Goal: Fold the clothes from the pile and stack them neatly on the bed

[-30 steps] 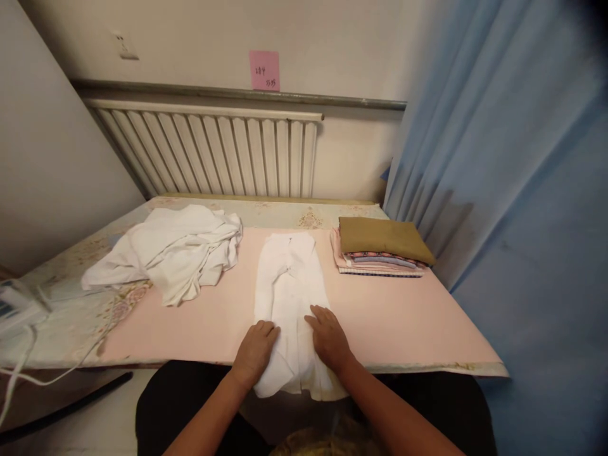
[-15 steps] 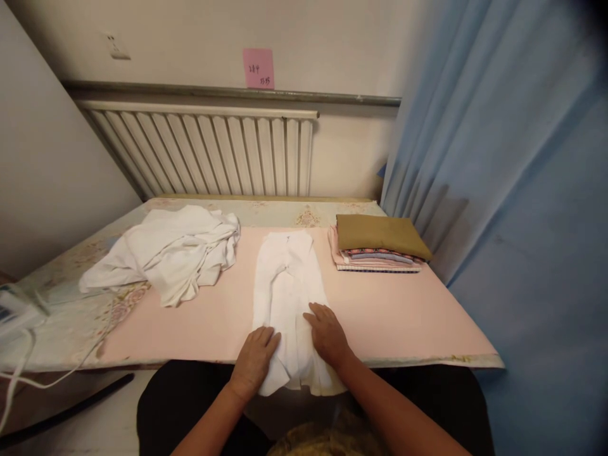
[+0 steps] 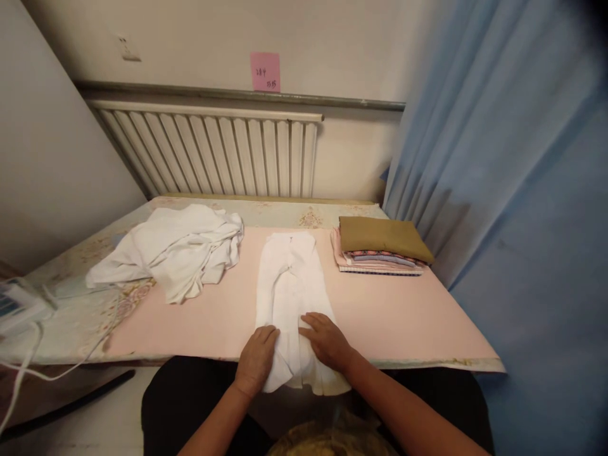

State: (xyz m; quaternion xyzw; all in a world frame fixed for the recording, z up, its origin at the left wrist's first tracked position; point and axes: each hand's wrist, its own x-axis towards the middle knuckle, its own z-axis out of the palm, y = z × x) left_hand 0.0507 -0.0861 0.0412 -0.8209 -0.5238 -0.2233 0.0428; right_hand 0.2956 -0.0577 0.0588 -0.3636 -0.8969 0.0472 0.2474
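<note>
Right hand [image 3: 327, 342] has shifted slightly leftward on the white garment [image 3: 293, 292], which lies centrally on the tabletop [image 3: 389, 320], near end overhanging; left hand [image 3: 258, 354] rests at its left edge. Whether either hand grips fabric cannot be told.

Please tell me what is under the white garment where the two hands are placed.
Under the white garment is a pink sheet, visible on both sides. The garment's near end reaches past the sheet's near edge. Anything directly beneath the cloth is covered and cannot be seen.
</note>
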